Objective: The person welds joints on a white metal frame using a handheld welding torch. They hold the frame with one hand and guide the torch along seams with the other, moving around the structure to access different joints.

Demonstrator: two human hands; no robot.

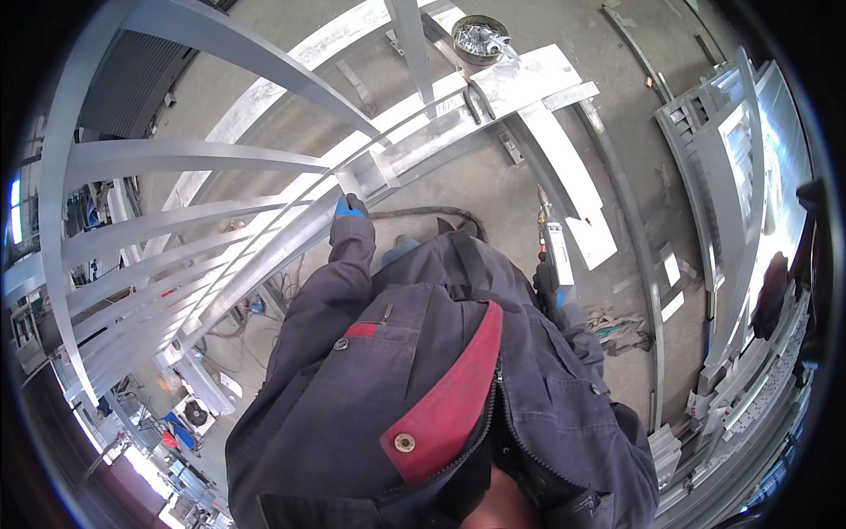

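Note:
My left hand (pixel 350 206), in a blue and black glove, is at the near edge of a silver metal frame (pixel 264 225), closed on its bottom rail beside a short crosspiece; its fingertips are partly hidden. The frame stands upright on my left with several slats. My right hand (pixel 548 284), gloved in the same colours, hangs at my right side, closed around a grey hand tool (pixel 556 249). This tool has a long narrow brass-coloured tip that points away from me. Its exact kind I cannot make out.
A round bowl (pixel 480 40) of small silver fasteners stands on a flat metal plate (pixel 538 78) beyond the frame. Dark hose (pixel 423 212) runs across the floor ahead of me. Long metal profiles (pixel 749 379) are stacked at right; a rail (pixel 630 229) lies nearer.

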